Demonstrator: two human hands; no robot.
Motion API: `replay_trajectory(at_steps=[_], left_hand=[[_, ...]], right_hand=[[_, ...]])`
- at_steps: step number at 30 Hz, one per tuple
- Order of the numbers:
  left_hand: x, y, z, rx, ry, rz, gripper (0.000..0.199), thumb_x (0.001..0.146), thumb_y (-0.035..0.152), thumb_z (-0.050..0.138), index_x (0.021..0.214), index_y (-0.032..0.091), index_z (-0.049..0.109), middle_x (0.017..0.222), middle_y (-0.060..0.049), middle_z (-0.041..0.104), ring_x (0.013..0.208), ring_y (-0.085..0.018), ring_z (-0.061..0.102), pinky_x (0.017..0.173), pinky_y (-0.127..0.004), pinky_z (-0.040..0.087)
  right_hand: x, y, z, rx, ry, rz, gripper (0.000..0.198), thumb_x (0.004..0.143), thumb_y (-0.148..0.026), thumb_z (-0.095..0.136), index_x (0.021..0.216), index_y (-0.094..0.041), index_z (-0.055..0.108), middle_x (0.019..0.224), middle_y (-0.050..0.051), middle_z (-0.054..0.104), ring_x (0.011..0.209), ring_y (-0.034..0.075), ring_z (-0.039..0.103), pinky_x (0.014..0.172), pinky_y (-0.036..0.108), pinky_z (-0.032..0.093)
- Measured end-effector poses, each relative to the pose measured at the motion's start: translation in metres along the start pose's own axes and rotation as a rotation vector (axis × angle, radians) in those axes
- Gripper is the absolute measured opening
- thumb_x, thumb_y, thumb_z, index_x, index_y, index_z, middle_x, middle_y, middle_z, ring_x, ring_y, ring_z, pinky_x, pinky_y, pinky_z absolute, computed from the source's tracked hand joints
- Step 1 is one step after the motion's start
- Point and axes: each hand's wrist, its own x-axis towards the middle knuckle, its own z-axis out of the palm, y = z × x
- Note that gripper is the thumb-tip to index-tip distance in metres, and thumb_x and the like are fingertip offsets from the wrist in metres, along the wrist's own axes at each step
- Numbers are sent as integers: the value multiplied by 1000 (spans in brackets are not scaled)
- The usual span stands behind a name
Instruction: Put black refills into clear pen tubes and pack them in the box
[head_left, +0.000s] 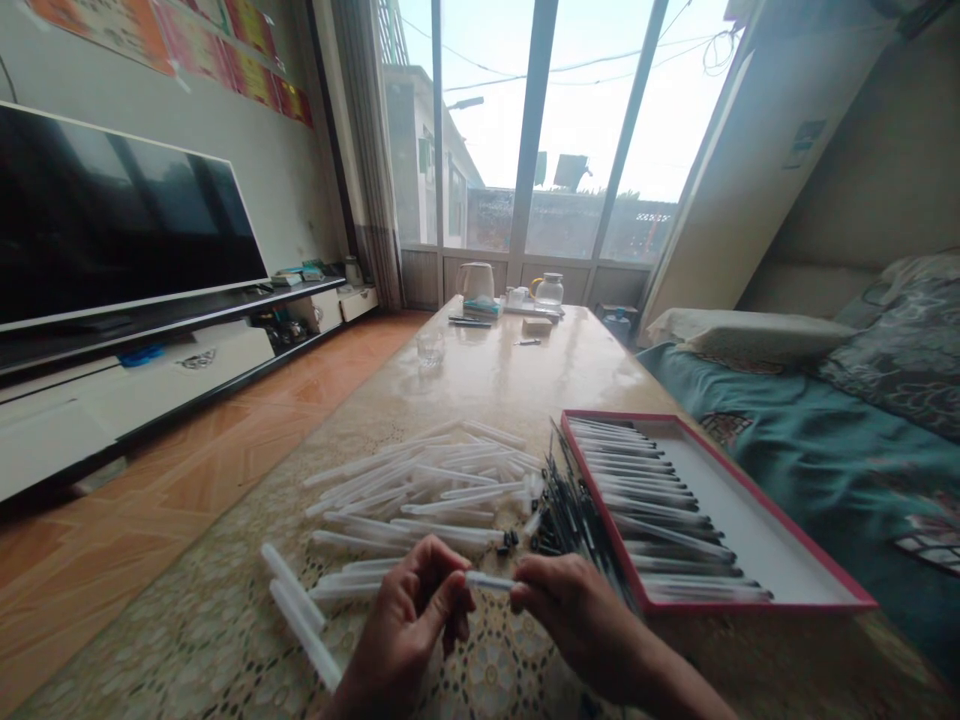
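Between my two hands is a whitish translucent pen barrel (491, 582), held level just above the table. My left hand (420, 610) pinches one end with thumb and fingers. My right hand (566, 610) is closed round the other end, so both tips are hidden. Behind them lies a loose pile of similar pen barrels (420, 475). Small black plugs (508, 543) sit at the pile's right edge. Thin dark pen refills (574, 510) lie in a heap beside a red-rimmed box (780, 495). Inside that box, pens with black ends (637, 480) are laid in a row.
The long table (352, 420) has a lacy patterned cover. A drinking glass (430, 349), a kettle (477, 285), a glass jug (550, 290) and a small box (537, 326) stand towards its far end. A sofa (772, 410) flanks the right side; a TV cabinet (187, 370) is left.
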Motion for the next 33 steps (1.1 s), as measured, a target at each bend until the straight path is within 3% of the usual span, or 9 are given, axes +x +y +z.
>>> replay_trajectory(at_steps=[3,6,9,11,14,16,19,27,33], left_hand=[[0,1,2,6,-30,-5,21,73,35,66,74,18,54,55,3,58,41,-8,50,40,-19,37],[3,0,1,-6,-47,-60,24,73,38,64,82,18,54,59,2,60,46,-10,55,43,-21,42],[9,-3,0,8,-40,-97,53,70,44,65,111,18,45,69,-1,64,51,-15,60,42,-25,47],[11,-5,-1,20,-13,-96,63,69,46,65,119,17,37,72,-2,64,50,-16,61,40,-25,47],[13,-6,-1,20,10,-88,57,70,47,64,112,16,42,67,0,62,46,-14,59,38,-24,46],[13,-5,-1,22,7,-86,53,70,46,64,109,15,44,66,0,62,46,-13,59,38,-23,45],[11,-6,-1,29,-3,-94,48,71,46,63,104,15,47,64,1,61,46,-13,58,38,-23,45],[13,-14,-4,33,0,-83,38,72,44,63,97,16,53,63,1,61,45,-12,58,37,-21,44],[12,-10,-3,39,-6,-96,37,71,43,64,94,16,54,62,1,61,44,-12,58,37,-21,44]], right_hand=[[-1,-1,-3,83,-26,-6,27,90,-28,43,71,-18,59,59,-3,56,56,9,50,53,19,32],[1,1,-7,20,-27,-10,27,90,-30,42,72,-19,58,59,-4,55,55,9,48,52,19,30],[1,11,-21,-120,-7,23,23,91,-30,39,80,-21,57,62,-3,58,54,10,50,51,20,29],[-3,23,-38,-263,59,106,23,91,-27,34,87,-22,56,61,-2,59,53,12,53,50,22,28],[-14,51,-70,-397,182,242,21,90,-25,33,101,-24,52,77,3,66,68,18,62,52,23,32],[-25,71,-88,-533,257,291,19,87,-21,37,92,-23,55,88,6,66,77,21,63,59,26,35],[-39,96,-102,-720,297,380,16,83,-22,44,87,-24,59,87,5,66,73,22,63,63,30,35],[-44,109,-92,-785,227,467,18,82,-16,46,83,-24,62,82,3,67,75,22,63,64,32,33],[-37,107,-82,-762,228,393,10,76,-16,54,79,-22,61,82,4,64,81,24,60,71,35,34]])
